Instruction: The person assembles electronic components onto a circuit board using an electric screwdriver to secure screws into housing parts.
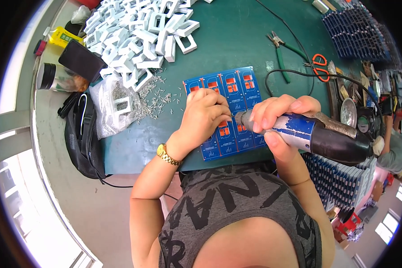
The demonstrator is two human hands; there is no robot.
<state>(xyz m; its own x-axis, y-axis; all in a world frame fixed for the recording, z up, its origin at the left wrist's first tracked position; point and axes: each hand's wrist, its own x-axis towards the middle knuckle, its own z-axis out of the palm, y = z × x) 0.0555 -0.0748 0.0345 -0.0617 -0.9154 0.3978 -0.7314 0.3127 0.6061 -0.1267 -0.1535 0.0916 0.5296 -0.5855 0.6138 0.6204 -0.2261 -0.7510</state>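
A blue sheet of printed circuit boards (225,147) with orange-red parts lies in front of me on the green table. My right hand (283,118) is wrapped round a corded electric screwdriver (295,131) with a worn blue, grey and black body. The tool lies nearly level, its nose pointing left over the sheet's middle. My left hand (205,109) rests on the sheet's left part, fingers curled and fingertips close to the nose. What those fingers pinch, if anything, is hidden. Small silver screws (158,96) are scattered left of the sheet.
White plastic frames (143,35) are heaped at the far left, near a plastic bag (116,107), phone (82,60), jar (60,78) and black pouch (85,138). Pliers (279,56), red-handled scissors (320,67) and a black cord (344,77) lie right. Stacked blue boards (339,178) stand low right.
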